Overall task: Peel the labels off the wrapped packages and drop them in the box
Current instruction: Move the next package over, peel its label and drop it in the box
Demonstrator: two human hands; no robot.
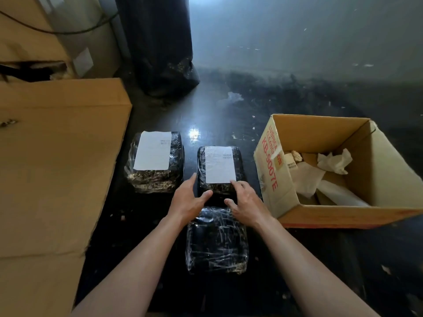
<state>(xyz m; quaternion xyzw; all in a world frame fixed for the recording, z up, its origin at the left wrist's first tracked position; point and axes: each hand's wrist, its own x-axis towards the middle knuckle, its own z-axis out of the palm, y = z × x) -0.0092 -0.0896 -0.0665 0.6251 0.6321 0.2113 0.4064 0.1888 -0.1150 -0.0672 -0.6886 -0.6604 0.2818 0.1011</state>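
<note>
Left hand relaxed | right hand relaxed, fingertips at label corner | both touch package

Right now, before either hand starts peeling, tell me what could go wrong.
1. The right hand touches the lower corner of the label on the middle package. If it is pulled fast, the label may tear or tug the package along.
2. The open box stands off to the right, apart from the packages. A sticky label could cling to the hand and miss it.
</note>
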